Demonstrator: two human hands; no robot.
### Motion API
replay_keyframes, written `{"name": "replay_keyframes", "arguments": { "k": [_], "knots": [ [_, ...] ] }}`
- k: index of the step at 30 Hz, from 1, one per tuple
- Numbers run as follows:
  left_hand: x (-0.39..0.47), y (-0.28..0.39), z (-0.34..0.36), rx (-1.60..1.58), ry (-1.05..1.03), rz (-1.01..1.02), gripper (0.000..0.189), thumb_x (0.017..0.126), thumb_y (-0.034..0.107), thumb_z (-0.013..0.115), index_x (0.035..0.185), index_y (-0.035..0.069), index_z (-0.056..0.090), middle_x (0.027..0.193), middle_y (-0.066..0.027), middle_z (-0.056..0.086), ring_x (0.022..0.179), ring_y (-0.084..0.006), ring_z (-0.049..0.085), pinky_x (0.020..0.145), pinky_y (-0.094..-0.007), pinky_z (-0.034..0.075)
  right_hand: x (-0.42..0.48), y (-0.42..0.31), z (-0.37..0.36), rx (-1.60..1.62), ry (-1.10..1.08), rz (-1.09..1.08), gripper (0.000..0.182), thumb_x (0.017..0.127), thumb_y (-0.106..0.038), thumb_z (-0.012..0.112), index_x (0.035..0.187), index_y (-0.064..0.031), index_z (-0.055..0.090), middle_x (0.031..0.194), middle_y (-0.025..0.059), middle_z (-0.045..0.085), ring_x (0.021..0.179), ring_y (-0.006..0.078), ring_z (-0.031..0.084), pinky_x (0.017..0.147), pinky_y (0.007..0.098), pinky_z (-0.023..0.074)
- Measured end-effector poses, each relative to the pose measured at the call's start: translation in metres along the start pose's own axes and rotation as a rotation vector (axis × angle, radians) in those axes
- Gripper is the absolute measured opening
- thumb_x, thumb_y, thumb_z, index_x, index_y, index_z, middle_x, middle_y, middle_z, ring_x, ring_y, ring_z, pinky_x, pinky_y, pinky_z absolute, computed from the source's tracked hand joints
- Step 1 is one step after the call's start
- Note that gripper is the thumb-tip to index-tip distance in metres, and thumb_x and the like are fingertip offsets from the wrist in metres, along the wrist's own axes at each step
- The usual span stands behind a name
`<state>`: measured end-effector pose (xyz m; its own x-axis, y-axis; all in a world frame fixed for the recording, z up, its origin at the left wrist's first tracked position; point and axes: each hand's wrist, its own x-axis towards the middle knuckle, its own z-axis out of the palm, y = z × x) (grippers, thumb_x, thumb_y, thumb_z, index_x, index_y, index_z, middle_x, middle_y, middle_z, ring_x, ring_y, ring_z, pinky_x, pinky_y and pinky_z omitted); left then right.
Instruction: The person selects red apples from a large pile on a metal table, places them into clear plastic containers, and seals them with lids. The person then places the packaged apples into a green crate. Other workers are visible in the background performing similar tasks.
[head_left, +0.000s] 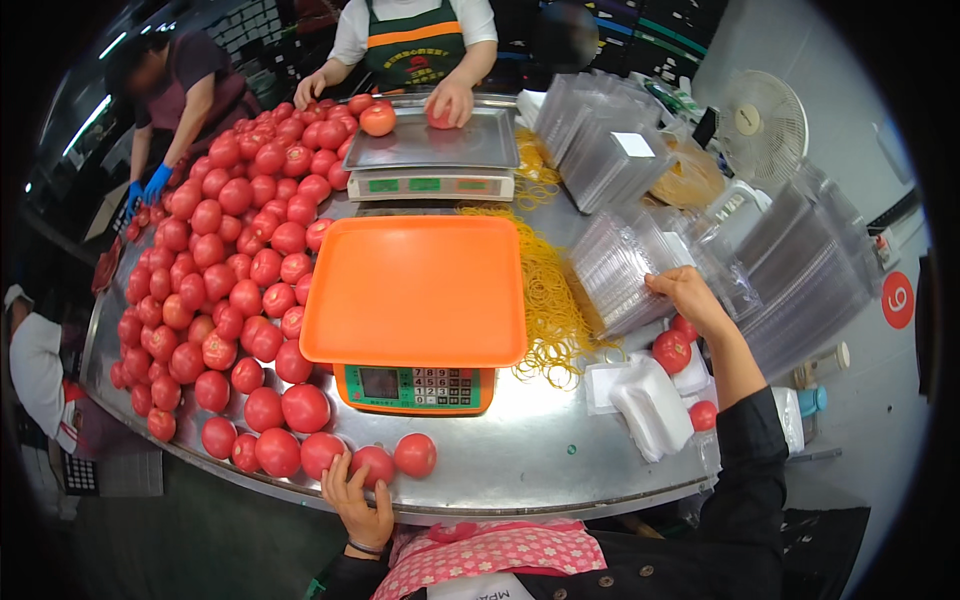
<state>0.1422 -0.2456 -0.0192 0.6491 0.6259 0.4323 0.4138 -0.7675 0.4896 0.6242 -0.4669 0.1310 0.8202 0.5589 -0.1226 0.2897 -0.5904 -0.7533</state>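
Note:
At the table's near edge, my left hand (358, 504) rests its fingers on a tomato (373, 463); whether it grips the fruit I cannot tell. Another tomato (415, 454) sits just right of it. My right hand (688, 294) pinches the edge of a stack of clear plastic containers (616, 264) at the right of the table. Between my hands stands an orange scale with a bare orange tray (415, 292) and a keypad (442, 388) facing me. A large heap of tomatoes (220, 281) covers the table's left side.
Yellow rubber bands (551, 300) lie right of the orange scale. A second scale (431, 187) stands beyond it, where a co-worker's hand (451, 103) holds a tomato. More container stacks (806, 262), a folded white cloth (651, 409) and a fan (761, 127) are at right. A blue-gloved person works far left.

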Motion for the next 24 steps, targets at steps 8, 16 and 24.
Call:
{"name": "replay_keyframes", "arguments": {
  "k": [8,16,24],
  "knots": [
    [0.039,0.026,-0.018,-0.186,-0.052,0.312,0.035,0.075,0.004,0.065,0.110,0.007,0.058,0.128,-0.0189,0.052,0.122,-0.0384,0.048,0.105,-0.0530,0.031,-0.004,-0.015,0.029,-0.570,0.366,-0.205,0.026,0.082,-0.024,0.058,0.077,0.0004,0.064,0.076,0.0209,0.064,0.073,0.0373,0.063,0.065,0.0443,0.0483],
    [0.068,0.079,0.015,-0.387,-0.292,0.585,0.025,0.071,0.005,0.068,0.095,0.012,0.066,0.120,-0.0110,0.060,0.119,-0.0297,0.053,0.104,-0.0482,0.034,0.021,-0.015,-0.015,-0.249,0.765,-0.266,0.033,0.089,-0.030,0.063,0.084,0.0022,0.063,0.075,0.0198,0.064,0.071,0.0357,0.063,0.067,0.0411,0.0476],
    [0.065,0.119,0.042,-0.497,-0.385,0.671,0.035,0.072,0.007,0.071,0.105,0.008,0.062,0.123,-0.0151,0.058,0.119,-0.0326,0.053,0.104,-0.0479,0.035,-0.069,-0.081,-0.059,-0.025,0.953,-0.462,0.025,0.095,-0.023,0.059,0.091,0.0012,0.062,0.072,0.0036,0.060,0.064,0.0082,0.051,0.058,0.0242,0.0407]
  ]
}}
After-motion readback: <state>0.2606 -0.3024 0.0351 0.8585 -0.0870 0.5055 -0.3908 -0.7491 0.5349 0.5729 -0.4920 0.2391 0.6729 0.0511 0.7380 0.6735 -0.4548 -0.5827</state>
